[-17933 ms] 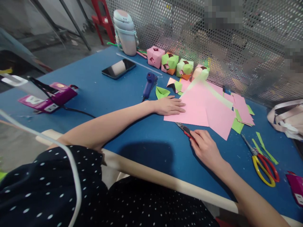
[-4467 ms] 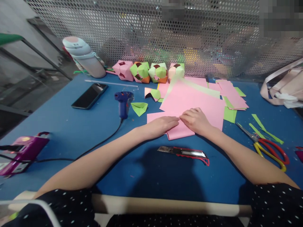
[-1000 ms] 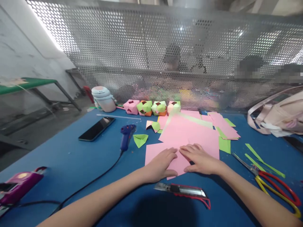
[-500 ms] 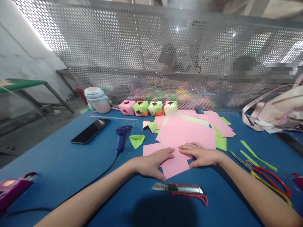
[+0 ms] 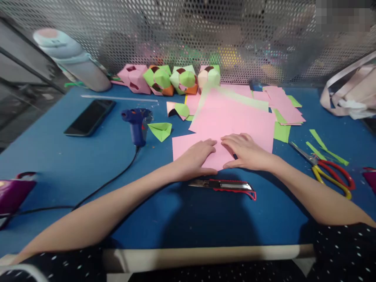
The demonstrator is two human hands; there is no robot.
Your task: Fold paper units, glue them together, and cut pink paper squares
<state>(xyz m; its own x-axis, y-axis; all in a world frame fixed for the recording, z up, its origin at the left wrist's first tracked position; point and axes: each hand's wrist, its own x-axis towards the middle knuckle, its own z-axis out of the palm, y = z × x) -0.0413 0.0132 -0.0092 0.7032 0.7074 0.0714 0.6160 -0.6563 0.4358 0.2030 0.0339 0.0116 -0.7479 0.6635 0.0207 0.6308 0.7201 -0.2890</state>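
My left hand (image 5: 197, 159) lies flat with its fingers stretched over the left part of a pink paper sheet (image 5: 183, 145). On the right part of that sheet, my right hand (image 5: 249, 152) rests with fingers extended and thumb apart. Both hands press on the paper, and their fingertips nearly meet. A larger pink sheet (image 5: 232, 113) lies just beyond, overlapping it. Close in front of the hands is a red utility knife (image 5: 226, 185) with its blade pointing left. To the left, a folded green paper piece (image 5: 161, 131) sits beside a blue glue gun (image 5: 136, 125).
Several folded paper balls (image 5: 158, 80) line the perforated metal screen (image 5: 117, 43). Scissors (image 5: 326, 168) and green strips (image 5: 326, 147) lie right, near stacked pink pieces (image 5: 283, 103). A phone (image 5: 91, 117), glue stick (image 5: 119, 99) and bottle (image 5: 76, 58) are left; a cable (image 5: 117, 176) crosses the table.
The view has tilted down, so the table's front edge now shows. My left thumb has shifted inward along the paper's near edge; both hands still rest on the pink sheet.
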